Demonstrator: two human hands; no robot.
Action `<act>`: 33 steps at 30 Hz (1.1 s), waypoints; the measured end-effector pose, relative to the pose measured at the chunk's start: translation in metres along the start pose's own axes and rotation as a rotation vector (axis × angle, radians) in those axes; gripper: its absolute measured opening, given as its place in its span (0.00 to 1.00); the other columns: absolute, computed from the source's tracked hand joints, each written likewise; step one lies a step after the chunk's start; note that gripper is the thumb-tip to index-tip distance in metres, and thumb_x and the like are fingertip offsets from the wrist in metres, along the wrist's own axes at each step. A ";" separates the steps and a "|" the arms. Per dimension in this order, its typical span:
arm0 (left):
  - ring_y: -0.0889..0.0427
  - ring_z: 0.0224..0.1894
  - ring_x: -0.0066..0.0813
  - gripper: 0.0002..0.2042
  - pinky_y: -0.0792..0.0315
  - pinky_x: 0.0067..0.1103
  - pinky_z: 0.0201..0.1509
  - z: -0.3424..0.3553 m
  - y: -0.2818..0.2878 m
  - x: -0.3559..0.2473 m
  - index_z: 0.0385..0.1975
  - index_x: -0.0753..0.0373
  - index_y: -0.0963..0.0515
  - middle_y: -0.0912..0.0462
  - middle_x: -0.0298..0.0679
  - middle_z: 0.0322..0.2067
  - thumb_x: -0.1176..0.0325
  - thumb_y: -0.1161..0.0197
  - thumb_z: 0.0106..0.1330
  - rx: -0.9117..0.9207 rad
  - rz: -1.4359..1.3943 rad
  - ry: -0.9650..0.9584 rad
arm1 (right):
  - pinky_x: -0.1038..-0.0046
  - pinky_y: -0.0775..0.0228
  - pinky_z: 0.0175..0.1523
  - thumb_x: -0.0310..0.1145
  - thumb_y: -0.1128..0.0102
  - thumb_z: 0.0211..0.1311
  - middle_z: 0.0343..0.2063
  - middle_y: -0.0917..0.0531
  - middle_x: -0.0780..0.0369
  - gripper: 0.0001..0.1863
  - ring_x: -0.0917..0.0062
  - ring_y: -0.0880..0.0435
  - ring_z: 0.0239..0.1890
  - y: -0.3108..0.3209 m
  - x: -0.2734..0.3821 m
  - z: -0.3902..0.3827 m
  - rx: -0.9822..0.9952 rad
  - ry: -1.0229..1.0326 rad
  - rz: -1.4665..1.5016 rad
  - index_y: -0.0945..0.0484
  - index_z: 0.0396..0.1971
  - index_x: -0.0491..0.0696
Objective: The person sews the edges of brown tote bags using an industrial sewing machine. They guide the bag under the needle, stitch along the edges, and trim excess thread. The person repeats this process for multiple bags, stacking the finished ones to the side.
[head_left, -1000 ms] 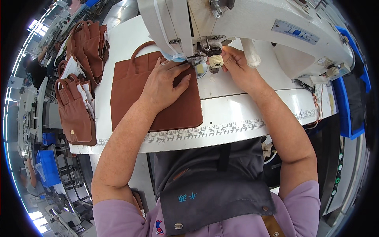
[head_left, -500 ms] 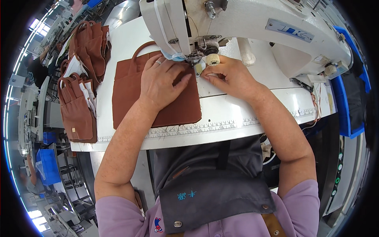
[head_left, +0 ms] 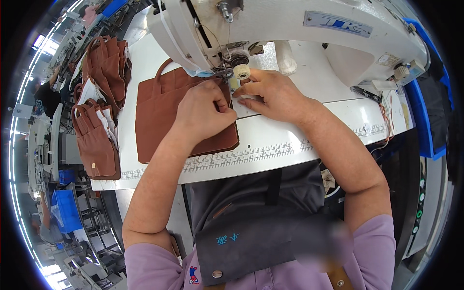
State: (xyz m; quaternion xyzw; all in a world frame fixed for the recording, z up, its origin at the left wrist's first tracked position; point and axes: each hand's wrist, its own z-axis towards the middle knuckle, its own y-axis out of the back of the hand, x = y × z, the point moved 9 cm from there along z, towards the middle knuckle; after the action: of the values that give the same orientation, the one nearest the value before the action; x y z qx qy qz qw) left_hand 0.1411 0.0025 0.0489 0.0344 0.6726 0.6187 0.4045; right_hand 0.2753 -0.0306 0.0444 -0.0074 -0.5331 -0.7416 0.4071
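Note:
A flat brown bag piece with a handle (head_left: pixel 159 121) lies beneath the white sewing machine's head (head_left: pixel 193 34). My left hand (head_left: pixel 200 108) rests on the piece's right part, fingers curled under and thumb toward the right edge, gripping the material. My right hand (head_left: pixel 268 94) is bent at the piece's right edge beside the presser foot (head_left: pixel 229 77), just below a cream knob (head_left: pixel 242 71); its curled fingertips are close together, and what they hold is hidden. A pale blue strip of cloth (head_left: pixel 198 72) hangs at the machine head.
Stacked brown bags (head_left: pixel 99 140) with white linings sit at the table's left. The white table (head_left: pixel 299 145) has a printed ruler along its front. A blue bin (head_left: pixel 425 125) stands at right, another (head_left: pixel 65 208) at lower left. Other people (head_left: pixel 46 96) work along the far left.
My left hand's fingers have curled in from lying extended. My right hand has moved leftward to the piece's edge. The machine appears shifted up and left in the view.

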 end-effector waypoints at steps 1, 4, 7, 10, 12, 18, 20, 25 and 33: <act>0.16 0.36 0.38 0.10 0.23 0.31 0.39 0.000 0.001 0.009 0.21 0.67 0.18 0.17 0.42 0.37 0.66 0.29 0.49 0.035 -0.113 0.024 | 0.61 0.19 0.45 0.34 0.27 0.59 0.44 0.16 0.61 0.11 0.62 0.12 0.42 0.000 0.001 0.000 -0.001 0.001 0.001 0.12 0.42 0.52; 0.19 0.37 0.29 0.07 0.26 0.26 0.44 -0.002 0.004 0.031 0.24 0.67 0.16 0.17 0.37 0.38 0.69 0.28 0.53 0.115 -0.426 0.100 | 0.61 0.20 0.45 0.34 0.28 0.59 0.41 0.17 0.61 0.12 0.62 0.13 0.40 0.000 0.006 0.001 -0.025 0.026 0.004 0.12 0.42 0.51; 0.22 0.41 0.24 0.06 0.30 0.23 0.50 -0.005 0.004 0.041 0.27 0.67 0.16 0.18 0.33 0.38 0.71 0.29 0.58 0.142 -0.632 0.177 | 0.61 0.21 0.42 0.34 0.31 0.58 0.37 0.19 0.61 0.11 0.63 0.15 0.38 0.002 0.014 0.002 -0.081 0.095 -0.003 0.13 0.41 0.50; 0.23 0.43 0.22 0.06 0.32 0.22 0.55 -0.007 0.004 0.041 0.27 0.67 0.16 0.19 0.32 0.38 0.71 0.30 0.61 0.150 -0.692 0.206 | 0.61 0.21 0.42 0.34 0.31 0.57 0.36 0.20 0.61 0.12 0.64 0.15 0.38 0.001 0.022 0.004 -0.084 0.140 -0.049 0.12 0.41 0.50; 0.24 0.43 0.22 0.05 0.32 0.22 0.55 -0.007 0.003 0.040 0.28 0.67 0.16 0.19 0.33 0.39 0.71 0.30 0.61 0.140 -0.698 0.177 | 0.61 0.21 0.41 0.33 0.32 0.56 0.35 0.21 0.62 0.12 0.65 0.15 0.38 -0.003 0.024 0.005 -0.063 0.140 -0.116 0.12 0.41 0.50; 0.22 0.43 0.21 0.04 0.30 0.22 0.53 -0.012 0.004 0.044 0.27 0.68 0.16 0.18 0.34 0.40 0.74 0.31 0.61 0.049 -0.777 0.135 | 0.65 0.23 0.41 0.33 0.32 0.55 0.35 0.21 0.64 0.13 0.70 0.15 0.38 -0.005 0.038 0.003 -0.080 0.224 -0.310 0.11 0.42 0.53; 0.24 0.44 0.22 0.03 0.32 0.21 0.52 -0.013 0.003 0.042 0.26 0.68 0.18 0.19 0.34 0.40 0.76 0.34 0.59 0.025 -0.748 0.107 | 0.66 0.24 0.41 0.33 0.32 0.54 0.35 0.21 0.64 0.14 0.71 0.16 0.38 -0.007 0.037 0.002 -0.043 0.221 -0.295 0.11 0.42 0.53; 0.23 0.43 0.21 0.03 0.30 0.20 0.49 -0.016 0.003 0.039 0.25 0.68 0.19 0.19 0.34 0.39 0.77 0.35 0.59 -0.041 -0.723 0.040 | 0.67 0.26 0.42 0.34 0.30 0.53 0.35 0.21 0.65 0.13 0.72 0.16 0.38 -0.007 0.040 0.003 -0.024 0.244 -0.284 0.11 0.40 0.52; 0.20 0.39 0.19 0.03 0.26 0.17 0.43 -0.018 0.006 0.044 0.26 0.69 0.18 0.17 0.34 0.39 0.78 0.35 0.60 -0.112 -0.707 0.002 | 0.65 0.26 0.42 0.35 0.30 0.53 0.34 0.19 0.65 0.10 0.72 0.16 0.39 -0.009 0.046 0.009 -0.013 0.207 -0.315 0.11 0.36 0.51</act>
State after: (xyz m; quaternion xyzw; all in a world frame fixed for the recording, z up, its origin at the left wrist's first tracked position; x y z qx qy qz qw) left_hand 0.0986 0.0137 0.0302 -0.2231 0.6086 0.4764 0.5941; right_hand 0.2349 -0.0501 0.0620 0.1499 -0.4781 -0.7963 0.3388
